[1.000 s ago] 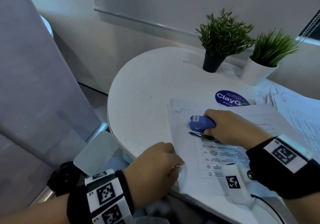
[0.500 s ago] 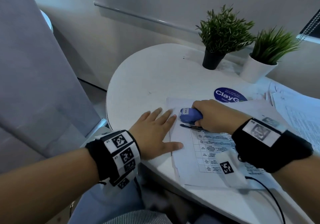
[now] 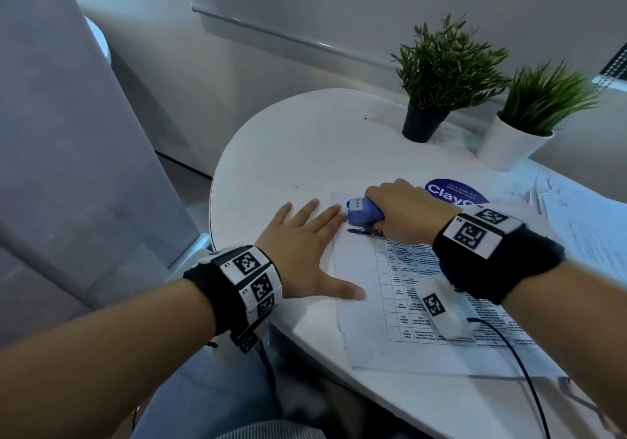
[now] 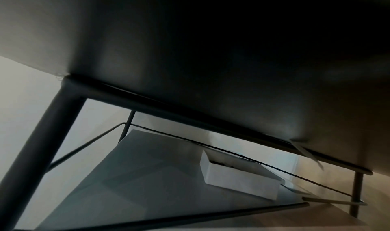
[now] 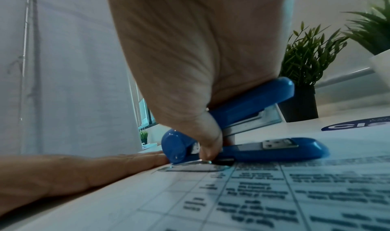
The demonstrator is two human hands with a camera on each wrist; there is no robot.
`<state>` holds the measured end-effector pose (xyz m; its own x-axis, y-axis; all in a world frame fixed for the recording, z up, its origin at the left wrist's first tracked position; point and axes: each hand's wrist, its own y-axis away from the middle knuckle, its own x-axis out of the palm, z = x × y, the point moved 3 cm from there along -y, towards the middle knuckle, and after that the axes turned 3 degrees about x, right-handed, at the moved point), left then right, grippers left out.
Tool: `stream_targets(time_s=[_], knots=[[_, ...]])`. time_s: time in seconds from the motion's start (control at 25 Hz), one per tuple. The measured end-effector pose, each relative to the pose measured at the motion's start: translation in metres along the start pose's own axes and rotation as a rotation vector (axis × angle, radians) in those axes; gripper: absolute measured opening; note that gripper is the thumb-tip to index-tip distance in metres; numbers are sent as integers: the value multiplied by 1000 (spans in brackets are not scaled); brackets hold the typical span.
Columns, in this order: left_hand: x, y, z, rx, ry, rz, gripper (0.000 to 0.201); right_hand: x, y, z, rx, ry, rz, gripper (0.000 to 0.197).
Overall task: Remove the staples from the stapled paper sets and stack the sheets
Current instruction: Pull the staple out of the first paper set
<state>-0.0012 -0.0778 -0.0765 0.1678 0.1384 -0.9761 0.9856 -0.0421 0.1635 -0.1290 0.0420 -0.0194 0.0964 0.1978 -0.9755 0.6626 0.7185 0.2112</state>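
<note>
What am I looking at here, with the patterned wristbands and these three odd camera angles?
There is no machine: a person works with bare hands and wears cameras. The head view looks down at a white table. The left hand lies flat, its fingers on the edge of a stapled paper set. The right hand grips a blue stapler at the paper's corner; the right wrist view shows it from close by. The left wrist view looks under the table, mostly dark. Two potted plants and a round blue sticker sit farther back.
</note>
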Motion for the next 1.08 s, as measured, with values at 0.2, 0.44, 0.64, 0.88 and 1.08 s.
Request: stream_targets(time_s=[0.2,0.44,0.64,0.88,1.08], knots=[[1,-2,-1,2,6,3,127,-1,-6,4,-95,35,-31,16],[0,-4,-1,4,12,23,129,-1,-3,2,-165,-53,-28,16],[-1,-4,-2,-3,18,39,130,1,-1,-1,-200,-100,-49,14],[0,-5,-1,6,42,22,132,-9,-10,5,-172,-48,93,31],[1,-5,-1,4,36,24,133,-4,-16,12,-208,6,8,32]])
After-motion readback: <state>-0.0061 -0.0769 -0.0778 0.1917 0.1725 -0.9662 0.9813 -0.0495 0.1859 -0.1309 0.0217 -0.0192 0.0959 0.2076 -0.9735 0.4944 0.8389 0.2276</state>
